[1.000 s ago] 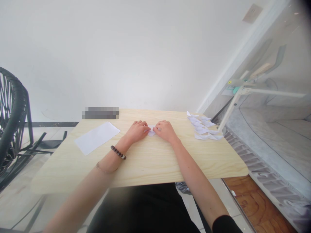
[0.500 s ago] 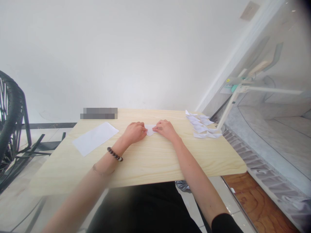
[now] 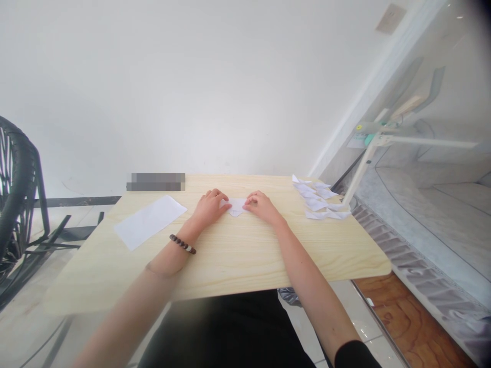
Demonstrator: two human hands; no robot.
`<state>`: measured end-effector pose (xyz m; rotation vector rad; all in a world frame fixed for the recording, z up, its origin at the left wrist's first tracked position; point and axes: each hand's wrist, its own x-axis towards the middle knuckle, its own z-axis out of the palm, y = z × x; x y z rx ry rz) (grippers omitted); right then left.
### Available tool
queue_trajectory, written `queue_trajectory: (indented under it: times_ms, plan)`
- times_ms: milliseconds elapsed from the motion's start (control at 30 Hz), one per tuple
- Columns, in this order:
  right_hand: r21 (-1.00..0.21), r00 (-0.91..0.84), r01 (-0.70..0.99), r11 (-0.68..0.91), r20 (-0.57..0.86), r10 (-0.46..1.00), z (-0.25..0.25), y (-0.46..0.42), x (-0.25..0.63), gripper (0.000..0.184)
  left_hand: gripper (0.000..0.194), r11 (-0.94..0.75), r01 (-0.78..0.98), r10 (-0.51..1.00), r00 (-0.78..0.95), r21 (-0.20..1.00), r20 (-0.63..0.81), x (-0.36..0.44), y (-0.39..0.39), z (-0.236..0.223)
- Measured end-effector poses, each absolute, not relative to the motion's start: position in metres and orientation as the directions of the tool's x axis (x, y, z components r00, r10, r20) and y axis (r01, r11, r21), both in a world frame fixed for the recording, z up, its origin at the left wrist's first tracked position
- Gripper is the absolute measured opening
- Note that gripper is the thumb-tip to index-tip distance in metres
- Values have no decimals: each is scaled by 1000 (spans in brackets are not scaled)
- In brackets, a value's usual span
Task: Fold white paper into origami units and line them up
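A small white folded paper (image 3: pixel 236 207) lies on the light wooden table between my hands, its lower edge coming to a blunt point towards me. My left hand (image 3: pixel 210 206) has its thumb and fingers closed on the paper's left end. At the opposite end my right hand (image 3: pixel 261 207) pinches the paper between thumb and fingertips. Part of each end is hidden under the fingers. Left of my left hand, a flat white paper sheet (image 3: pixel 150 222) rests at a slant.
Several folded white paper pieces (image 3: pixel 316 198) sit in rows at the table's (image 3: pixel 230 255) right side. A blurred-out dark patch (image 3: pixel 155 182) covers its back left corner. Behind stands a white wall (image 3: pixel 215 92); a black woven chair (image 3: pixel 23 168) is at the left, a white stand (image 3: pixel 362 168) at the right.
Both hands have loosened a little and drawn slightly apart, so more of the folded paper shows. Its lower edge now looks pointed instead of rounded.
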<state>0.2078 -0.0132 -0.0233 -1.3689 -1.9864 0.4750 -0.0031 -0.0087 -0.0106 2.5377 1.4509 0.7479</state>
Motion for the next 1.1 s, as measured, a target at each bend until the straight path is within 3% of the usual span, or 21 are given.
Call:
queue_trajectory:
  times_ms: [167, 333, 433, 633, 1100]
  plan:
    - [-710, -160, 575, 407, 390, 907, -17, -17, 201, 12, 49, -517, 655, 853, 341, 551, 396, 2, -7, -16]
    - [-742, -139, 475, 473, 467, 873, -9, -20, 192, 12, 66, -348, 422, 934, 232, 837, 271, 3, -6, -14]
    - [-814, -112, 378, 442, 434, 894, -9, -20, 187, 15, 76, -278, 253, 951, 205, 927, 230, 5, -6, -13]
    - [-933, -77, 184, 308, 299, 951, -12, -21, 180, 55, 73, -236, 189, 959, 205, 953, 197, 7, -9, -11]
    - [-867, -56, 323, 380, 383, 922, -8, -26, 175, 40, 59, -315, 283, 946, 168, 906, 277, 8, -12, -5]
